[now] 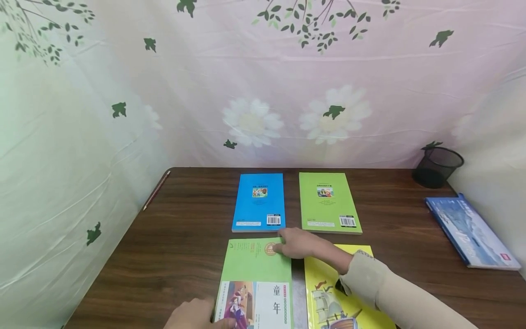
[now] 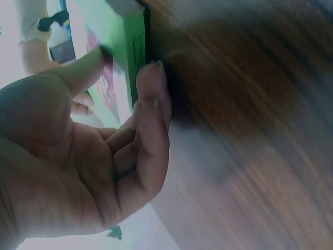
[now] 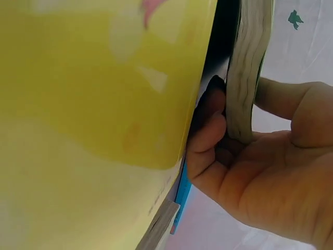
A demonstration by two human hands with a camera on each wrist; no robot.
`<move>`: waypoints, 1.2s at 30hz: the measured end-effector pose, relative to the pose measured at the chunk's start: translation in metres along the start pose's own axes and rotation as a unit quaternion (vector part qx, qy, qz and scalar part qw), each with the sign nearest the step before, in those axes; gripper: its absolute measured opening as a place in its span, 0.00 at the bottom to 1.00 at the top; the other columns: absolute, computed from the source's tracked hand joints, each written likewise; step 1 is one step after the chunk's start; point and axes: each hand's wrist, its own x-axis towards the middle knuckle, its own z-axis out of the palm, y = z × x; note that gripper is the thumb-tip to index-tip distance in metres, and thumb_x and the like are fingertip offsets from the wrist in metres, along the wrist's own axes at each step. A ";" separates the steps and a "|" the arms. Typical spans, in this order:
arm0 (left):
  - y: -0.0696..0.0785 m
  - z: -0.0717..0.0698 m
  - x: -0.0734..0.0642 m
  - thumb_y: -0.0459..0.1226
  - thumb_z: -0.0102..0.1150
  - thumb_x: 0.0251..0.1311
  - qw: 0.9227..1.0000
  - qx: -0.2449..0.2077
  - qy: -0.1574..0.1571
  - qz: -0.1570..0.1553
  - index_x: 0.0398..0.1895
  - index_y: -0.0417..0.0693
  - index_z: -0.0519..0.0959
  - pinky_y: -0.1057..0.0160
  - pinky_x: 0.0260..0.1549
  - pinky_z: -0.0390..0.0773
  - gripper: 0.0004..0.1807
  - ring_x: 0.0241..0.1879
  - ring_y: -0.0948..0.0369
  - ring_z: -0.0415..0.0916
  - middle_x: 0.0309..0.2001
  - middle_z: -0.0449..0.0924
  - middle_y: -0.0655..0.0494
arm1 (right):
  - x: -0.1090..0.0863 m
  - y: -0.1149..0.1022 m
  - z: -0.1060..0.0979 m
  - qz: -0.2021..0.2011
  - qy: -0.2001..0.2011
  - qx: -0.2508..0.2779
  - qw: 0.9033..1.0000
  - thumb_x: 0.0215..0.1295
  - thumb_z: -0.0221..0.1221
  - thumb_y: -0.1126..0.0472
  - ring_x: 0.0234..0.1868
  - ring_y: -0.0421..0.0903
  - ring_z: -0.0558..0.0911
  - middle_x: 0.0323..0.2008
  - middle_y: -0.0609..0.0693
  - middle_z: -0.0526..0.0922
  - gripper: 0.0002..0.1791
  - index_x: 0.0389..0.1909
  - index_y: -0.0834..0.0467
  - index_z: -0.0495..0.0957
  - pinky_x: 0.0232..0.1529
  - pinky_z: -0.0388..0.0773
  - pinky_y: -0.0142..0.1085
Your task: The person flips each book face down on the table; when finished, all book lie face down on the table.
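Observation:
A green-and-white book with a picture on its cover lies at the front of the table, between both hands. My left hand grips its lower left edge, the thumb on the cover and the fingers along the spine in the left wrist view. At its top right corner, my right hand pinches it, thumb above and fingers beneath the page edges. Just right of it lies a yellow book with a sailing ship, partly covered by the right forearm.
Behind are a blue book and a lime-green book, side by side with back covers up. Farther right lie a blue-and-white book and a black mesh pen holder. A pencil rests along the left table edge, by the fabric wall.

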 end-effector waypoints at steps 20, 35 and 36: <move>-0.014 -0.026 -0.001 0.58 0.61 0.64 0.958 -0.271 -0.093 0.010 0.37 0.43 0.76 0.67 0.30 0.71 0.26 0.30 0.62 0.76 0.31 0.81 0.55 | -0.001 0.001 0.004 -0.019 0.006 0.093 0.995 0.74 0.55 0.56 0.29 0.47 0.72 0.28 0.52 0.75 0.07 0.41 0.57 0.74 0.29 0.67 0.39; -0.026 -0.033 -0.006 0.46 0.61 0.68 0.921 -0.355 -0.150 0.056 0.43 0.36 0.76 0.69 0.31 0.78 0.19 0.32 0.64 0.80 0.35 0.85 0.52 | 0.002 0.002 0.004 -0.013 0.007 0.083 0.996 0.72 0.58 0.53 0.28 0.46 0.71 0.28 0.51 0.74 0.10 0.38 0.56 0.75 0.29 0.66 0.39; -0.027 -0.034 -0.006 0.46 0.62 0.68 0.920 -0.356 -0.154 0.056 0.43 0.35 0.76 0.68 0.32 0.79 0.19 0.33 0.64 0.80 0.35 0.86 0.52 | 0.001 0.002 0.004 -0.013 0.004 0.084 0.996 0.72 0.58 0.53 0.27 0.46 0.70 0.27 0.51 0.74 0.10 0.37 0.57 0.75 0.28 0.65 0.38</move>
